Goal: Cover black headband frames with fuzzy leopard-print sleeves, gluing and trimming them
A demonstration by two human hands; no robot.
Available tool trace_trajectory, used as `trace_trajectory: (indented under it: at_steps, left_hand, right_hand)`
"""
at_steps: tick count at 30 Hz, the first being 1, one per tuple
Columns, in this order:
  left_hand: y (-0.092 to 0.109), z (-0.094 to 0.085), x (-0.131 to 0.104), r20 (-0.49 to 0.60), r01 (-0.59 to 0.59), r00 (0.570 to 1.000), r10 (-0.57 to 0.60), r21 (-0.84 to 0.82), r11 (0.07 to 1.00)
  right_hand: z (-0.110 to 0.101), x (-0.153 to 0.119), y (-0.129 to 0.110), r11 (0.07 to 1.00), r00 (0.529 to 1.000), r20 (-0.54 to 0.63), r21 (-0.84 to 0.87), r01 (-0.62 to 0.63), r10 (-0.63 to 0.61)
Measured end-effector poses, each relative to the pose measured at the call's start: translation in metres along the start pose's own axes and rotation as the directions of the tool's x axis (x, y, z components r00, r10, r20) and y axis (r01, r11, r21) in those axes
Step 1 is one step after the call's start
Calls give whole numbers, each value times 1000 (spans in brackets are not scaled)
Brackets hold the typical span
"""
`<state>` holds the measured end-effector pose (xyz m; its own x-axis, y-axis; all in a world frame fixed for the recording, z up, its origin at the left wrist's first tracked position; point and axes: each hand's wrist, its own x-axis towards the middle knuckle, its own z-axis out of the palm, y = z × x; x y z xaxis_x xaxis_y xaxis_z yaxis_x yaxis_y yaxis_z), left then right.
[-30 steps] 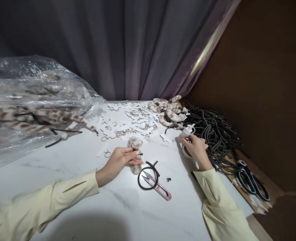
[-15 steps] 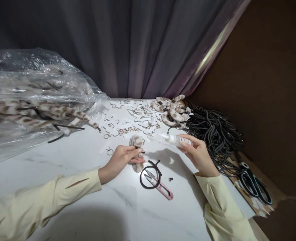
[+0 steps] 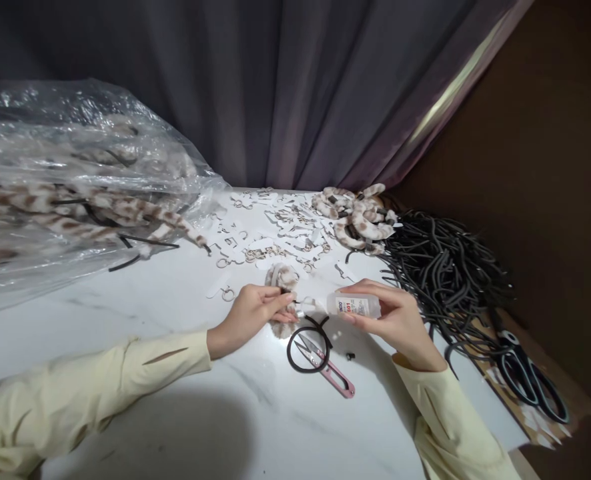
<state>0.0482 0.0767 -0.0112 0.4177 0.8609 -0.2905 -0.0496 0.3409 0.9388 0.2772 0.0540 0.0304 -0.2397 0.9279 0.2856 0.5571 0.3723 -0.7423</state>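
Between the fingers of my left hand (image 3: 260, 310) is a spotted plush ring (image 3: 281, 275), white and brown, partly hidden by the fingers. My right hand (image 3: 390, 317) grips a small clear glue bottle (image 3: 358, 305) with a printed label, tilted so that its white nozzle points left. The nozzle tip is close to the ring at my left fingertips; whether it touches I cannot tell. Just below lie a looped black cord (image 3: 289, 357) and pink thread snips (image 3: 339, 381), the loop lying across the blades. A tiny black piece (image 3: 350, 357) sits beside them.
Metal key rings and clasps (image 3: 265, 253) are scattered at the back. Finished-looking plush rings (image 3: 363, 223) are piled at the back right, beside a heap of black cords (image 3: 440, 267). Large scissors (image 3: 530, 380) lie far right. A clear plastic bag (image 3: 90, 160) of plush strips fills the left.
My right hand has brought the bottle's nozzle down and left, close to the plush ring. My left hand keeps its grip. The whole view has shifted slightly.
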Motion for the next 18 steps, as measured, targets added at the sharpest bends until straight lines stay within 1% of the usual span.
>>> trace_trajectory:
  at_steps: [18]
  left_hand:
    - [2, 0, -2, 9, 5, 1000, -5, 42, 999]
  right_hand:
    - [1, -1, -2, 997, 997, 5, -5, -78, 78]
